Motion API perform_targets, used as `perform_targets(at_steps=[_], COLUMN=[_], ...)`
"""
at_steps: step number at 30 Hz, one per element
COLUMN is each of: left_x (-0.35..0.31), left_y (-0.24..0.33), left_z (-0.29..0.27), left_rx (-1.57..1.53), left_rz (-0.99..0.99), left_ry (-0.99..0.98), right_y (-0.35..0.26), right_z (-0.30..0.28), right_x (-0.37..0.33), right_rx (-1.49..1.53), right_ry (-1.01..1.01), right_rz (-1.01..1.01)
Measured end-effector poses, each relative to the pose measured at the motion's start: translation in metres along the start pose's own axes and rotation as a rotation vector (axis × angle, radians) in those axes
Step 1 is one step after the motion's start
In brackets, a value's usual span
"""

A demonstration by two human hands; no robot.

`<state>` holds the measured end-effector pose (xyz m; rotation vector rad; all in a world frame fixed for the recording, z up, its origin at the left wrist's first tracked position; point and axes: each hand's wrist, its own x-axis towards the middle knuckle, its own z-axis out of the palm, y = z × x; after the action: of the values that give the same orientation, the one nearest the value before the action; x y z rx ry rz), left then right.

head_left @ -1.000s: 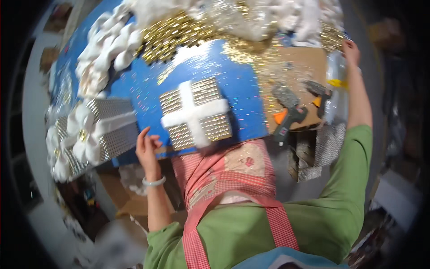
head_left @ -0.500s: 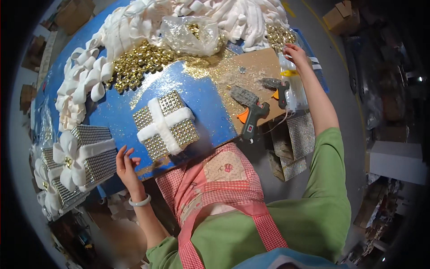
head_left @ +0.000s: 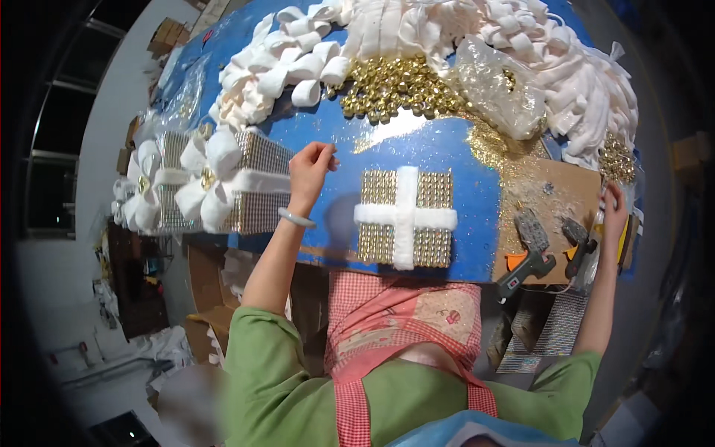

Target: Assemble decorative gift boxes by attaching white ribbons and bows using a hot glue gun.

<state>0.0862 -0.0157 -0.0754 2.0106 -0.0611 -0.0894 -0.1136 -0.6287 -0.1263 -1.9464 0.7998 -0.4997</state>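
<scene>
A box [head_left: 372, 242] covered in rows of gold and silver studs, crossed by white plush ribbon [head_left: 406, 217], lies on the blue table in front of me. Left of it, my left hand [head_left: 311, 170] hovers over the table with its fingers curled in and nothing seen in them. A white bangle [head_left: 296, 217] circles that wrist. My right hand [head_left: 614, 205] reaches to the table's right side, fingers slightly apart, beside a clear plastic pack [head_left: 586, 270]. Two glue guns [head_left: 532, 257] [head_left: 577, 242] lie next to it on a brown board [head_left: 573, 179].
Finished-looking studded boxes with white flower bows [head_left: 208, 179] stand at left. Across the back lie white fabric loops [head_left: 298, 59], gold beads [head_left: 402, 86], a clear bag [head_left: 499, 89] and white strips [head_left: 588, 97]. Glitter covers parts of the table [head_left: 469, 201]. Studded sheets [head_left: 555, 331] hang below right.
The view has swung left, shifting the scene rightward. My left hand has moved forward from the table's near edge and its fingers have curled in. My right hand stays near the right side.
</scene>
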Motion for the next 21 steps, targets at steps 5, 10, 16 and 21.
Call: perform_targets(at_steps=[5, 10, 16, 21], left_x=[0.072, 0.146, 0.239, 0.291], left_y=[0.002, 0.06, 0.129, 0.145], left_z=[0.03, 0.114, 0.228, 0.294], left_rx=[-0.13, 0.069, -0.08, 0.17], left_rz=[0.012, 0.159, 0.273, 0.434], left_ry=[-0.1, -0.273, -0.419, -0.216], right_y=[-0.023, 0.004, 0.032, 0.015], right_z=[0.025, 0.034, 0.066, 0.066], right_x=[-0.151, -0.244, -0.29, -0.286], right_rx=[0.242, 0.264, 0.462, 0.547], right_ry=[0.029, -0.007, -0.096, -0.099], right_rz=[0.151, 0.451, 0.678, 0.821])
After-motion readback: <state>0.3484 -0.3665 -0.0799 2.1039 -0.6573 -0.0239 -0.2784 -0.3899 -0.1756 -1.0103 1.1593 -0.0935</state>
